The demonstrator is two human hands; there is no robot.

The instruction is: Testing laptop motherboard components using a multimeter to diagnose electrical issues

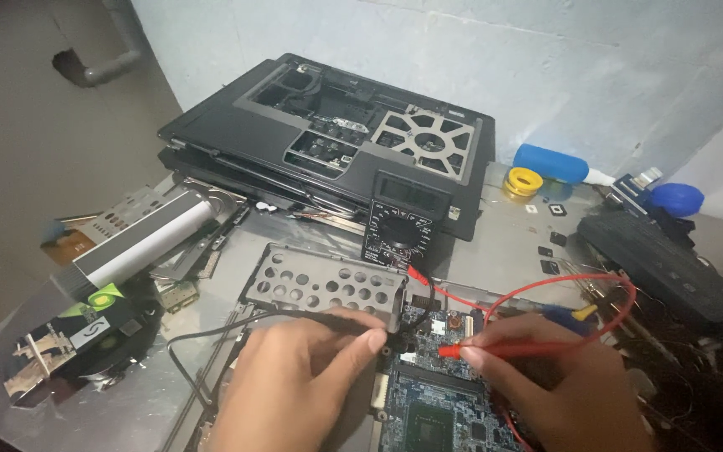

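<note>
Circuit board (pixel 437 393), blue and bare, lay at the near edge of the bench (pixel 512 243), partly under both hands. Left hand (pixel 294 385) pinched a black probe (pixel 340 318) between thumb and forefinger, its tip down on the board's upper left corner. Right hand (pixel 554 385) pinched a red probe (pixel 504 347) the same way, its tip touching the board just beside the black one. Red lead (pixel 587 280) looped up from that probe and ran back to the multimeter (pixel 399 222), which leaned just behind the board, at the foot of a stripped laptop base (pixel 328 125). Black lead (pixel 211 335) trailed off to the left across the bench. A perforated metal tray (pixel 320 285) sat touching the board's far left side. Toward the left edge lay a silver bar (pixel 144 238) and a fan (pixel 77 343). Near the far right corner were a blue tube (pixel 550 163), a yellow tape roll (pixel 525 182) and a black keyboard (pixel 663 259).
</note>
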